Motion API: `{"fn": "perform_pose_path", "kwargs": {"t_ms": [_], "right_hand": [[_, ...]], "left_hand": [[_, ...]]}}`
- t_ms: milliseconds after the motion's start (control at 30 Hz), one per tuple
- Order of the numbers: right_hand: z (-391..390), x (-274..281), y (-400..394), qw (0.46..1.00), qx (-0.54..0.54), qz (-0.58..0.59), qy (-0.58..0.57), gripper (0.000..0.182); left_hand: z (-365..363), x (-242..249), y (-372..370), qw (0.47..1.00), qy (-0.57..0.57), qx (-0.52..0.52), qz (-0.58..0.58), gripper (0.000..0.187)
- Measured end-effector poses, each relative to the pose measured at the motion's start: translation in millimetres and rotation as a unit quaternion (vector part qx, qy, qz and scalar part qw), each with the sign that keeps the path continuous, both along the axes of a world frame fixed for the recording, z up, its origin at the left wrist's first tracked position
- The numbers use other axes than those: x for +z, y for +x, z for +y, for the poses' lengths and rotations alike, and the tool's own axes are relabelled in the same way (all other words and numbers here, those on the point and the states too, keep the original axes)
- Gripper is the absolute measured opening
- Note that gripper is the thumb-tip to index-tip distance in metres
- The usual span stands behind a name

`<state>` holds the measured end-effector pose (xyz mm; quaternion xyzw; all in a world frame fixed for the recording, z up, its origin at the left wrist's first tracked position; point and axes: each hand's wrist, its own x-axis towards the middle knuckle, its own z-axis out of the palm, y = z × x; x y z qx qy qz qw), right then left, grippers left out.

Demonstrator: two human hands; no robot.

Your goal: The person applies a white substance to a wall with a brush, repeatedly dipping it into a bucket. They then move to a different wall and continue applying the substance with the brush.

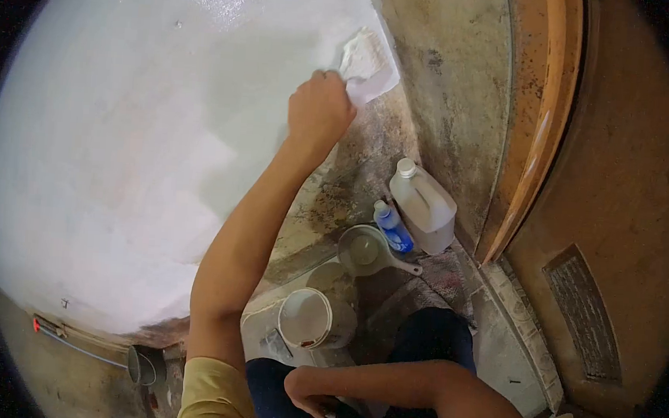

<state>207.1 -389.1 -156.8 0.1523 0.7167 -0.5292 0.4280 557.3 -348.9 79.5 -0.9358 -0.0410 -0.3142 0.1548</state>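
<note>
My left hand (321,107) reaches up to the wall, its fingers closed around what looks like a wide paintbrush. The brush's white, wet-looking bristles (365,54) press on the wall near the corner, and its handle is hidden by my fist. A white coating (108,157) covers most of this wall, with a greyer patch beside my hand. Below it the wall stays bare and stained. Across my lap lies my right hand (309,395), bent at the wrist, fingers loosely curled and partly hidden, with nothing visible in it.
A white bucket (305,318) stands before my knees. Beyond it are a handled strainer-like pan (362,250), a blue-and-clear bottle (394,228) and a translucent jug (424,207). A dark pail (146,365) sits at lower left. An orange-brown wooden frame (555,107) rises at right.
</note>
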Motion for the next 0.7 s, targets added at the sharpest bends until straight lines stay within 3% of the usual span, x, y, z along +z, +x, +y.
{"fn": "perform_pose_path", "kwargs": {"t_ms": [167,367,700], "right_hand": [[0.5,0.8,3.0,1.0,-0.002,-0.01,0.01,0.047],[0.4,1.2,-2.4,0.999,0.024,-0.018,0.014,0.049],[0.4,-4.1,-2.6,0.999,0.039,-0.016,0.019,0.051]], "left_hand": [[-18.1,19.7,29.3,1.0,-0.022,0.014,-0.011,0.016],[17.0,13.5,6.7,0.999,0.003,0.027,-0.018,0.012],[96.2,5.9,-164.7,0.988,0.017,0.14,-0.061,0.008]]}}
